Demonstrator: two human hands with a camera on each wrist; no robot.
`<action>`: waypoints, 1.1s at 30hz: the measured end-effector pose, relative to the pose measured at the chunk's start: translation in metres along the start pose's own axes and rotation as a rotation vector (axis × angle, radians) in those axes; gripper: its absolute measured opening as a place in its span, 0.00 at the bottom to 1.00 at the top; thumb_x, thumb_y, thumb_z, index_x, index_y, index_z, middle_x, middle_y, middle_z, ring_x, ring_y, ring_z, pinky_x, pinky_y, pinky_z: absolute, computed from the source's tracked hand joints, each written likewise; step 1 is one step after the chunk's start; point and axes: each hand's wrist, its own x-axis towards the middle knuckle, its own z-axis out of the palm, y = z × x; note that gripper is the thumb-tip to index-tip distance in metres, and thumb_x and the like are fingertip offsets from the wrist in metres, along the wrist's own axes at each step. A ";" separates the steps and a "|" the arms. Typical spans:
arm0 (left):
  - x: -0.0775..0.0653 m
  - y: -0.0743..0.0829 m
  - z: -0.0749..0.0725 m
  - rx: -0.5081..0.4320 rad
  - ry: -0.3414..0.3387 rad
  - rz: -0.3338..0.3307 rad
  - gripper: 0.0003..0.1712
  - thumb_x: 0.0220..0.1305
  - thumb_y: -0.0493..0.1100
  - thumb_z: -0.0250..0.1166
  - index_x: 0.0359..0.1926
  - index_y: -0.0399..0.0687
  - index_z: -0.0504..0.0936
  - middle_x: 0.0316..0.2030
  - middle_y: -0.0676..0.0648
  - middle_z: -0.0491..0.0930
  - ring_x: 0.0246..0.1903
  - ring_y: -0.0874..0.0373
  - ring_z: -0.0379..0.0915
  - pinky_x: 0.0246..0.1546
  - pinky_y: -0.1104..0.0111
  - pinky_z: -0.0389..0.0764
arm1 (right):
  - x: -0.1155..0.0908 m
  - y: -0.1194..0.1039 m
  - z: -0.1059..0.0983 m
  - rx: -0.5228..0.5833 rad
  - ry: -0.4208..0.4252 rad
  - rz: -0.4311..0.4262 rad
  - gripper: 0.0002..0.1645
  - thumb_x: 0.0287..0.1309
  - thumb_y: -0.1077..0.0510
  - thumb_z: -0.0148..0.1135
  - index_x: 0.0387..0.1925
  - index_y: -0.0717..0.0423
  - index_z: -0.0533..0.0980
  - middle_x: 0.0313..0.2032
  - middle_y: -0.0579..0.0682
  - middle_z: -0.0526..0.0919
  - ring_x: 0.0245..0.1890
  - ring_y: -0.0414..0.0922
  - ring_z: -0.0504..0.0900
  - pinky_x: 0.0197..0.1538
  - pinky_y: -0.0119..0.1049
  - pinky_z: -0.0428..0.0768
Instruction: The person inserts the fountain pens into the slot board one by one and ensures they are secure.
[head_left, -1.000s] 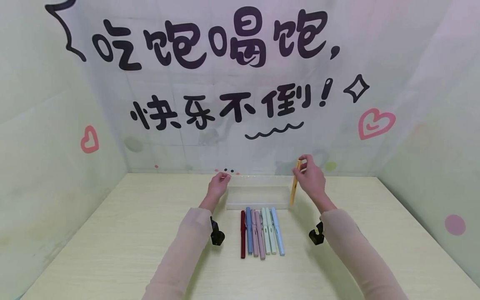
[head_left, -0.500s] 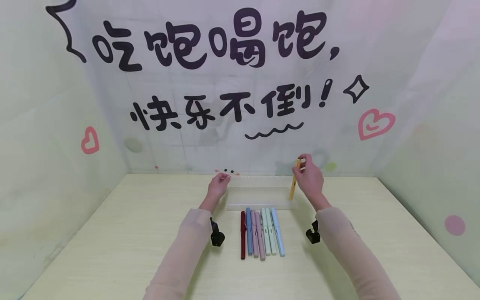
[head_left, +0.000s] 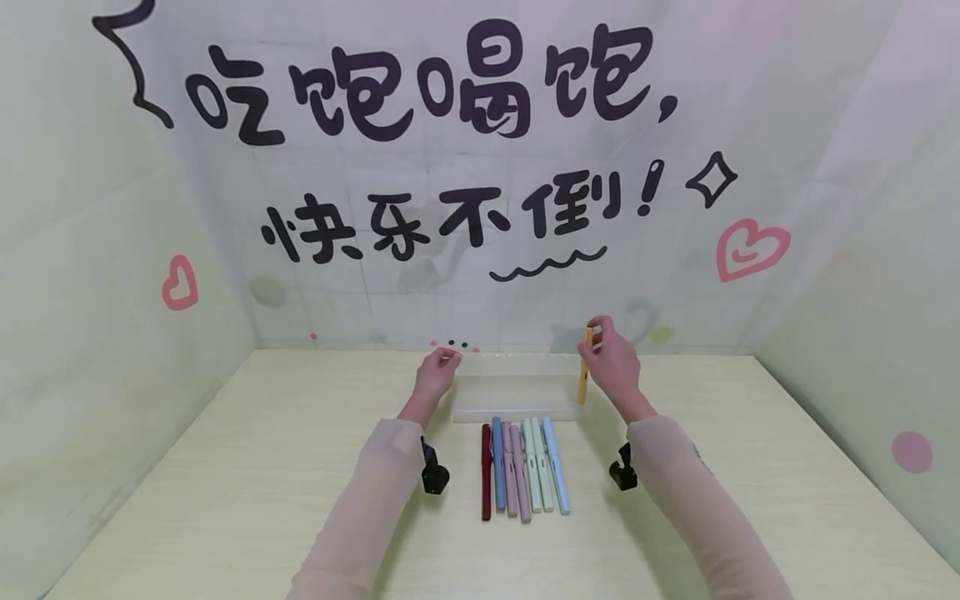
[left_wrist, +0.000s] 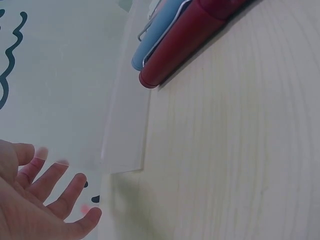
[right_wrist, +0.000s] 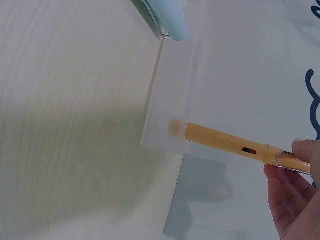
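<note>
A yellow pen (right_wrist: 222, 140), probably light, stiff and slippery, is pinched near its top, best held there, by the right hand (head_left: 617, 362)'s fingers; the left hand (head_left: 433, 377)'s grip is unclear.

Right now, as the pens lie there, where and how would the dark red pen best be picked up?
Probably by the barrel's near half, pinched across its width from above, reaching in from the person's left. The dark red pen lies flat at the row's left end with no pen outside it; the blue pen crowds its cap end, while the gap widens toward the near end.
</note>
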 end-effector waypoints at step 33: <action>0.005 -0.002 -0.001 0.006 0.004 0.000 0.15 0.63 0.45 0.52 0.44 0.39 0.74 0.46 0.38 0.74 0.47 0.47 0.69 0.43 0.59 0.70 | 0.001 0.006 0.012 -0.023 -0.073 0.042 0.21 0.54 0.58 0.55 0.51 0.54 0.65 0.36 0.55 0.80 0.37 0.51 0.76 0.30 0.48 0.73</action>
